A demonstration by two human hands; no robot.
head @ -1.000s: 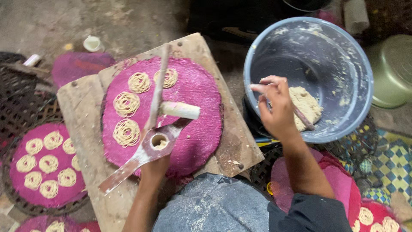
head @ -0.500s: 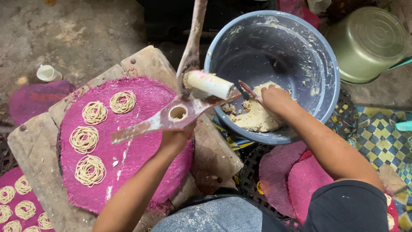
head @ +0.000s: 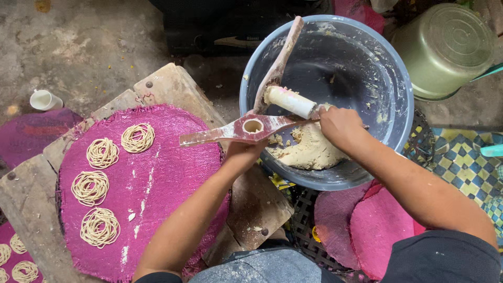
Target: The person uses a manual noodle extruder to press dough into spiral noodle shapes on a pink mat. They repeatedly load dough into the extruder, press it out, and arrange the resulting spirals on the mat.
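Far left, about 9 o'clock — a small white cup [head: 43, 99] on the concrete floor. Next, the wooden desk [head: 167, 86] carrying a round magenta mat [head: 157, 173] with four pale noodle coils [head: 100, 152] along its left side.

Centre: left hand [head: 242, 153] gripping the wooden noodle press [head: 246, 128] from beneath, fingers curled around the plate near its round hole; the press sits level across the 9 o'clock rim of the grey basin [head: 387, 78], its long handle raised toward 12 o'clock.

Right hand [head: 340, 126] closed around the base of the white plunger [head: 291, 101], just above the dough lump [head: 309, 152] in the basin. Past 1 o'clock, an upturned green pot [head: 445, 47].

Risk, as I judge it: the press is held by one hand under its plate — if that grip slackens, the long handle could tip it into the basin or onto the finished coils.

Against half a second ago: the press sits closer to the basin, the right hand has left the dough for the plunger, and the view has shifted right.
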